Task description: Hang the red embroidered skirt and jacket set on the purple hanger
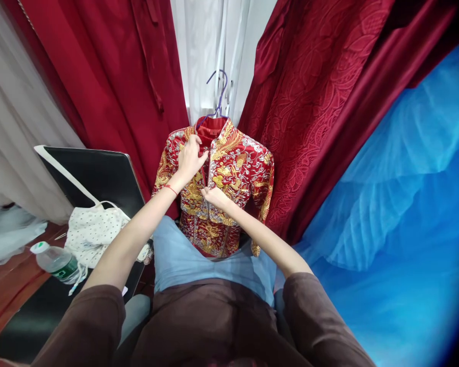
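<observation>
A red jacket (233,168) with dense gold and silver embroidery and a stand collar hangs in front of me from a purple hanger (222,92). Its front is parted at the neck, showing red lining. My left hand (191,158) is closed on the front edge just below the collar. Lower down, my right hand (216,198) is closed in a pinch at the front opening. Whatever fastening lies under its fingertips is too small to make out. The jacket's lower part reaches my lap, over light blue cloth (176,260).
On my left stands a black chair (99,168) holding a dotted white cloth bag (95,229) and a water bottle (57,261). Dark red garments (321,92) hang on both sides. Blue tulle (398,204) spreads out at right. Clear plastic (13,234) lies at far left.
</observation>
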A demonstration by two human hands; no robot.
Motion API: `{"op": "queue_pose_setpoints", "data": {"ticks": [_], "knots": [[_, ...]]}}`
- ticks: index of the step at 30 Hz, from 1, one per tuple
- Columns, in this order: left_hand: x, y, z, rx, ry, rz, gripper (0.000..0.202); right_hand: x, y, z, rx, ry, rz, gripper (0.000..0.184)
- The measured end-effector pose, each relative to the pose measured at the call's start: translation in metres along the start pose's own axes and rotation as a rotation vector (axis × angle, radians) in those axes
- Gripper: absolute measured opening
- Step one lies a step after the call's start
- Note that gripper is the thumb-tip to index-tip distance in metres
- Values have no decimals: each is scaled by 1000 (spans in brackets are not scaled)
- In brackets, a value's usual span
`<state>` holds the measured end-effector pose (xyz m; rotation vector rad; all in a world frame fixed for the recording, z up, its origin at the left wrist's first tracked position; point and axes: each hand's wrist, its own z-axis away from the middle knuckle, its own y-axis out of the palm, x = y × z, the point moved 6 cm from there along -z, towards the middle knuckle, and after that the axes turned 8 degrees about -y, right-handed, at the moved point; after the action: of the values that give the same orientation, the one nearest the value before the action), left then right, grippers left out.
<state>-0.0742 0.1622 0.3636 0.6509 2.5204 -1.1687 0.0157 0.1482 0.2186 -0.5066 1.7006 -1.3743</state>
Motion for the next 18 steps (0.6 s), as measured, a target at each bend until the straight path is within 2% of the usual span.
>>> {"op": "queue_pose_setpoints", "data": {"ticks": [3, 5, 7, 9, 11, 14, 18], "knots": [[27, 15, 22, -142, -147, 43, 46, -4, 4, -1, 3, 29, -30, 36], [46, 37, 39, -127, -256, 48, 50, -7, 7, 0, 4, 58, -49, 37], [63, 67, 57, 9, -359, 26, 47, -7, 13, 2, 6, 93, -64, 38], [75, 99, 77, 223, -430, -28, 34, -4, 23, 4, 17, 126, -78, 39], [84, 124, 95, 379, -466, -66, 28, 5, 39, 7, 44, 134, -95, 39], [95, 144, 113, 446, -493, -75, 29, 24, 69, 10, 109, 98, -133, 33], [110, 156, 126, 498, -507, -93, 31, 43, 104, 11, 171, 65, -193, 27]]}}
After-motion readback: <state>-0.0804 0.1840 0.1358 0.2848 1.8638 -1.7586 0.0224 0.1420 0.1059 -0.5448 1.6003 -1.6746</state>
